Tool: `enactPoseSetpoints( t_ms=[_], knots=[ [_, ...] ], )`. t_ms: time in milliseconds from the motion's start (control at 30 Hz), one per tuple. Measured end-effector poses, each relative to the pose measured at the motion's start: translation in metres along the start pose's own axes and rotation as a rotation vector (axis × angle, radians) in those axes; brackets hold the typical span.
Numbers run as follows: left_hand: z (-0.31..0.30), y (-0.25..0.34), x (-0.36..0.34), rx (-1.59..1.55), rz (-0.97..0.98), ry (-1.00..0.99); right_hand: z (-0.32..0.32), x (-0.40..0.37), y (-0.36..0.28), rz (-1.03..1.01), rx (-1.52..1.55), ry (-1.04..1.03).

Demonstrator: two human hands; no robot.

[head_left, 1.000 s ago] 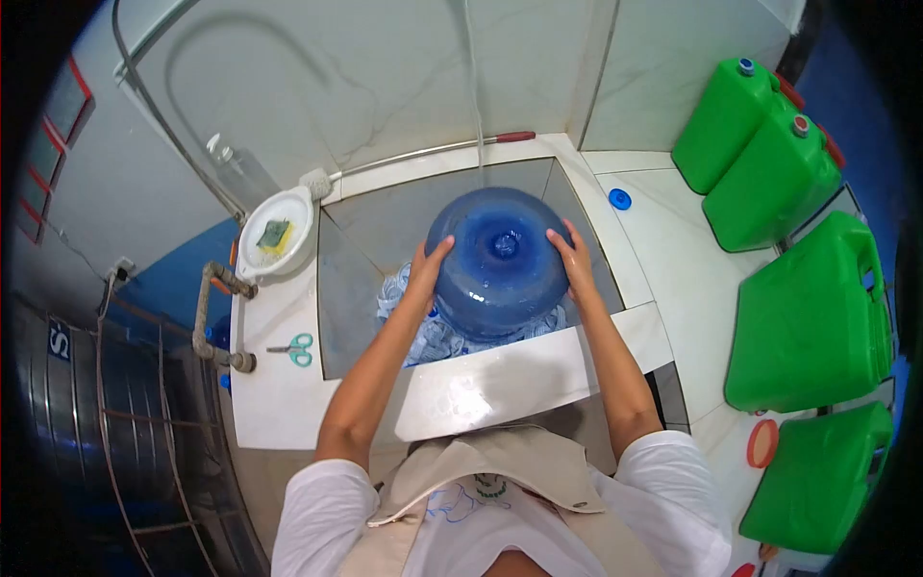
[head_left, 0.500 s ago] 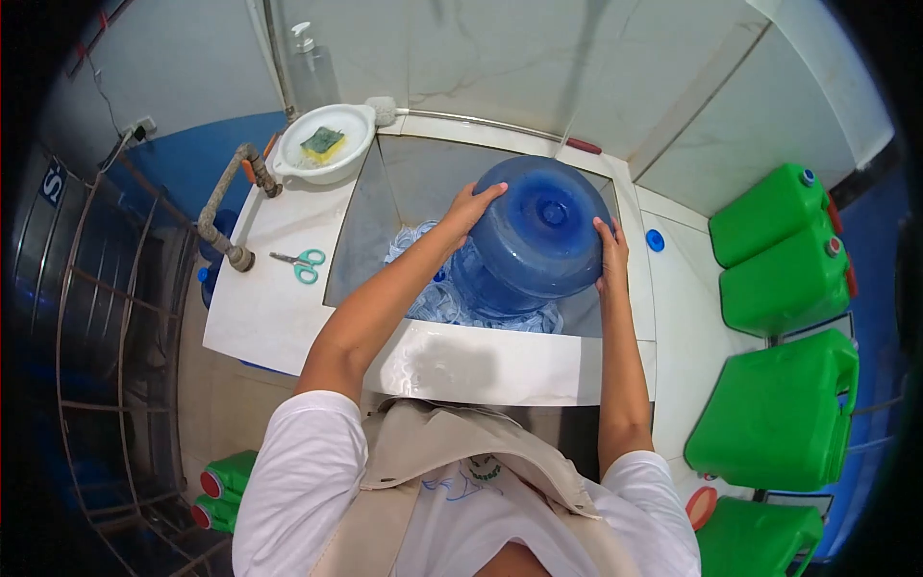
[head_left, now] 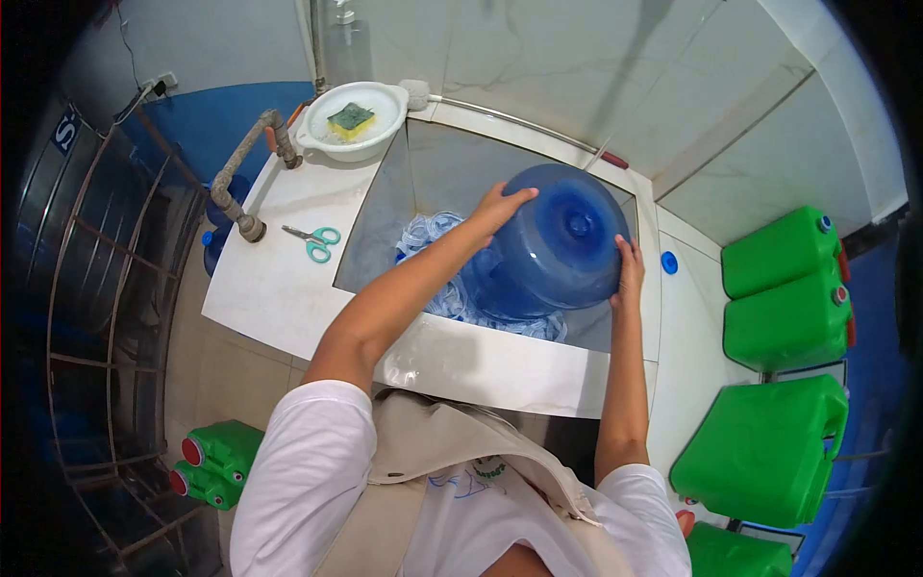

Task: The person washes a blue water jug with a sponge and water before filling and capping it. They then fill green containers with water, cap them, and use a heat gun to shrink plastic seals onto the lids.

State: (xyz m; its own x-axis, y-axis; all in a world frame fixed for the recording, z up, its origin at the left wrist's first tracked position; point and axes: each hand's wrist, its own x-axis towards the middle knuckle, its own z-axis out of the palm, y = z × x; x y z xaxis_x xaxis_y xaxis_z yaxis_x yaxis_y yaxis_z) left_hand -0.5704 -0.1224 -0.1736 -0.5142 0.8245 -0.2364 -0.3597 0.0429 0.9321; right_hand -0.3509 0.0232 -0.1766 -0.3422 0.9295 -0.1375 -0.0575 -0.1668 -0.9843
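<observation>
A large translucent blue water jug (head_left: 538, 260) is tilted bottom-up over the sink basin (head_left: 380, 207). My left hand (head_left: 504, 209) grips its left side near the base. On the right side, my right hand (head_left: 628, 273) presses against the same end with fingers curled round it. The jug's neck end is hidden below its body. Beneath and beside it lies a heap of pale blue-white plastic strips or wraps (head_left: 433, 231) in the basin.
Scissors (head_left: 312, 240) lie on the left counter near a pipe tap (head_left: 231, 183). Behind them is a white bowl (head_left: 312, 141) with a sponge (head_left: 351, 120). A long-handled brush (head_left: 519, 125) rests along the back rim. Right: a blue cap (head_left: 669, 263) and several green jerrycans (head_left: 769, 447).
The camera view has turned slightly, shifting the surroundings. Both hands still hold the water jug, which has tipped a little with its base facing more toward me.
</observation>
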Motion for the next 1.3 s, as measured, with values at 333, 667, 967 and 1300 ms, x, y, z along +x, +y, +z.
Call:
enactPoseSetpoints(
  t_ms=[333,667,967,1300],
  knots=[
    [-0.036,-0.014,0.005,-0.002,0.029,0.043,0.026,0.004,0.026,-0.076,-0.174,0.012],
    [-0.043,-0.033,0.017,1.002,0.082,0.646,0.075,0.042,0.001,-0.190,-1.108,-0.329],
    [0.005,0.008,0.054,1.502,0.116,0.242,0.121,0.131,-0.087,0.308,-0.289,-0.641],
    [0.070,0.001,0.106,1.535,0.124,0.154,0.119,0.142,-0.087,0.268,-0.411,-0.661]
  ],
)
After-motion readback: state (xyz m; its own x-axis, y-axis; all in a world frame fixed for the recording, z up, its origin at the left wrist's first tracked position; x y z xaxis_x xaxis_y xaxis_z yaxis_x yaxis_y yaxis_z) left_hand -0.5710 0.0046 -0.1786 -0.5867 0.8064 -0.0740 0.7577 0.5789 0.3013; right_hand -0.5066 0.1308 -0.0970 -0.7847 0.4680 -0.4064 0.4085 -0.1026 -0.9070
